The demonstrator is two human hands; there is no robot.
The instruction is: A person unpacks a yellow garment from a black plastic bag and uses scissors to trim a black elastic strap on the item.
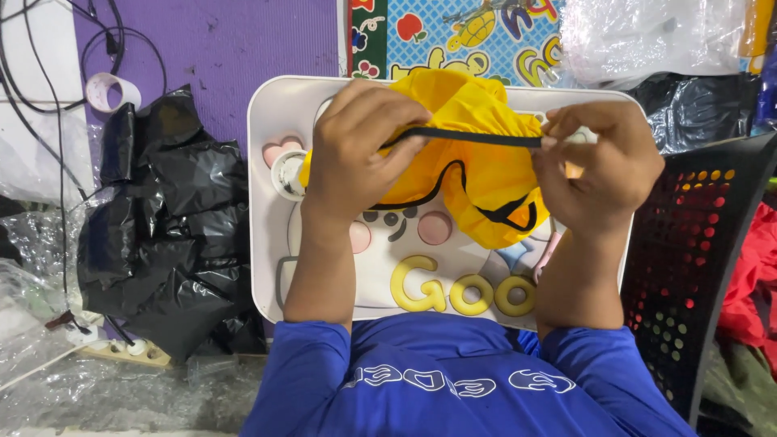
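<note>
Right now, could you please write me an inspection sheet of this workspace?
Surface: white lap tray with cartoon print and yellow letters, on a purple mat.
Job's things: yellow fabric piece with black elastic trim, bunched over the tray.
Clutter: black plastic bags to the left, tape roll, clear plastic wrap.
Grips: left hand clutches the fabric and trim; right hand pinches the trim's other end, pulled taut.
Cables: black cables at far left.
Surroundings: black perforated basket on the right, red cloth beyond it.
</note>
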